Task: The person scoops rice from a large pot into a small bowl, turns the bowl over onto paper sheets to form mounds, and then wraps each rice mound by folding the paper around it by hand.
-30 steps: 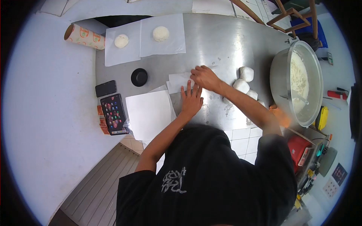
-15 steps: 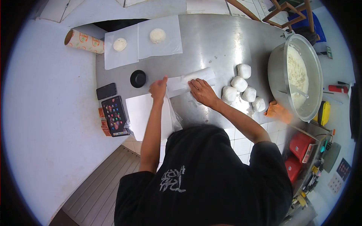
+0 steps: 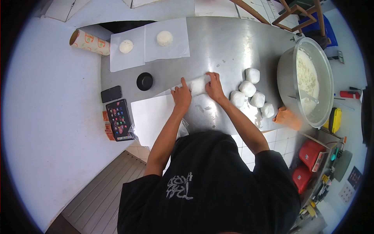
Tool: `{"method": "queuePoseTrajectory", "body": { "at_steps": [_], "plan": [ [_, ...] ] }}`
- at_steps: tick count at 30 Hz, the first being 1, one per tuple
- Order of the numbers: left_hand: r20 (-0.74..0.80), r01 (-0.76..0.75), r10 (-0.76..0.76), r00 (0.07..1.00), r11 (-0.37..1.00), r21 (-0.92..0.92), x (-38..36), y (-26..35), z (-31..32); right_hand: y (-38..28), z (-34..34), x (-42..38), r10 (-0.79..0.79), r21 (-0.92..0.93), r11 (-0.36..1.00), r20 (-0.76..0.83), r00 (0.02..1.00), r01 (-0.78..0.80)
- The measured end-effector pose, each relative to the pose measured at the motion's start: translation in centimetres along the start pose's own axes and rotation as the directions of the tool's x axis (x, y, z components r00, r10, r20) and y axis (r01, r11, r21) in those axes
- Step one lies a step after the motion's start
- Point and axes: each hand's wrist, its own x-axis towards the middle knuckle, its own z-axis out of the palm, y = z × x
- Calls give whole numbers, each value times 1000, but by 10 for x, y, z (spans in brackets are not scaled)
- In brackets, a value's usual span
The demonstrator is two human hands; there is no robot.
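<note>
A white paper packet (image 3: 198,86) with a pale lump, apparently rice, inside lies on the steel table between my hands. At its left end is my left hand (image 3: 182,95), index finger pointing forward, the other fingers curled on the paper. My right hand (image 3: 215,88) grips the packet's right end, fingers bent over the folded edge. Beneath my left forearm lies a stack of white paper sheets (image 3: 152,119) in clear plastic. Several finished white wrapped bundles (image 3: 247,88) are grouped to the right. A small black bowl (image 3: 144,81) stands left of my left hand.
Two rice mounds, one smaller (image 3: 126,46) and one larger (image 3: 164,38), sit on paper sheets at the back left. A printed paper roll (image 3: 89,41) lies beside them. A large metal pot of rice (image 3: 286,78) stands right, near an orange cloth (image 3: 287,119). A phone (image 3: 111,94) and tablet (image 3: 119,119) lie left.
My left hand has moved right, from the paper's left edge onto the packet. My right hand has shifted slightly right to its far end. The paper is now drawn in more closely around the lump.
</note>
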Motion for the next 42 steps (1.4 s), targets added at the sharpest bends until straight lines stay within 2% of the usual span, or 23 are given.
{"method": "queuePoseTrajectory", "body": {
  "at_steps": [2,5,9,11,13,15,17,19,21,23,25,26,28,31,32,34,35,36,37,38,40,41,42],
  "plan": [
    [9,-16,16,1000,997,69,11,1,4,5,-5,17,56,-42,997,-41,998,-58],
    [-181,-218,269,946,941,259,21,-3,3,12,-19,36,21,-159,987,230,973,16],
    [-99,-133,127,987,989,-62,9,-13,20,10,-23,6,-37,-191,977,284,958,94],
    [-77,-90,72,994,958,-273,-12,-20,31,16,-28,-22,-401,-155,891,167,901,426],
    [-435,-433,290,852,858,-277,-42,-27,40,19,-36,-34,-394,-297,847,203,896,440],
    [-414,-479,357,837,843,-243,-44,-37,45,21,-40,-40,-385,-431,782,234,893,450],
    [-404,-536,431,807,822,-194,-29,-52,40,22,-38,-17,-69,-464,854,349,935,236],
    [32,-231,267,963,881,-413,1,-58,33,1,-43,15,111,-474,877,365,924,82],
    [216,-68,176,960,899,-433,35,-55,28,-12,-40,46,494,-578,802,497,713,-153],
    [393,98,83,916,903,-419,66,-52,32,-15,-14,50,397,-691,721,365,842,-40],
    [345,242,-231,910,970,9,87,-39,46,-12,0,51,261,-803,595,236,936,37],
    [342,236,-224,913,972,6,81,-31,45,-11,4,48,201,-747,656,316,927,112],
    [-71,-58,60,996,998,34,41,2,0,-6,4,34,106,-673,710,396,912,209],
    [170,-277,289,942,956,-95,41,-10,-4,9,-15,23,148,-429,899,486,861,87],
    [169,-272,286,943,957,-97,42,-18,-2,6,-29,18,202,-257,964,568,798,-61],
    [527,74,438,728,715,-695,43,-35,12,-2,-54,2,211,-33,969,623,753,-243],
    [537,76,441,719,718,-692,35,-38,19,-5,-63,-8,194,182,892,674,713,-414],
    [464,199,460,757,514,-834,22,-37,19,-10,-70,-16,199,185,889,667,718,-419],
    [394,300,453,799,267,-916,8,-33,15,-14,-75,-26,214,362,728,688,694,-582],
    [401,308,455,795,268,-913,-4,-24,13,-18,-77,-37,217,502,504,714,666,-702],
    [446,462,122,887,-173,-870,-27,5,-5,-18,-71,-52,258,536,472,675,691,-700],
    [445,461,125,887,-173,-870,-25,2,4,-18,-68,-56,292,573,450,631,719,-685],
    [237,240,-42,971,223,-945,-23,-6,23,-18,-66,-60,325,558,511,579,748,-654]
  ]
}}
